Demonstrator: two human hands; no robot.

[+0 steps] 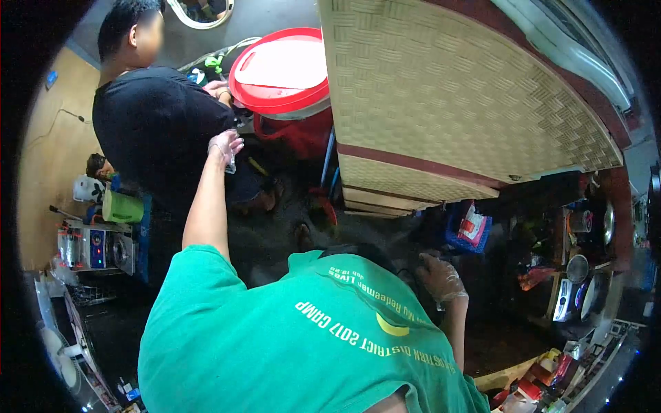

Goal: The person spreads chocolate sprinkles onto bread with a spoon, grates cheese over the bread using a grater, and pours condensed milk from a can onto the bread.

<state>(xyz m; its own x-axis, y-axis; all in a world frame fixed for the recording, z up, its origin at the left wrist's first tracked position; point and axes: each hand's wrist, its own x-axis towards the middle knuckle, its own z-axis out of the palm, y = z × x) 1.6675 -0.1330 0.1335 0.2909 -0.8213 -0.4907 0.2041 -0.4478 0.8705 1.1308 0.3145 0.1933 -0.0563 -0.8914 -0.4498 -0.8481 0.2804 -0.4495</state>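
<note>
My left hand is stretched forward in a clear plastic glove, beside the black shirt of another person. Its fingers look loosely apart, and I see nothing held in them. Loose clear plastic hangs below its wrist. On the other side, my right hand, also in a clear glove, is low beside my green T-shirt. Its fingers look loosely extended with nothing visible in them, though the dark floor behind blurs their outline. Ahead of my left hand is a large round red lid on a tub, with a white board on top.
Woven-patterned cabinets rise at the front right. A blue basket holding packets sits beneath them. Left are a green bucket and an appliance with lit buttons. Pans hang far right, above a box of packets.
</note>
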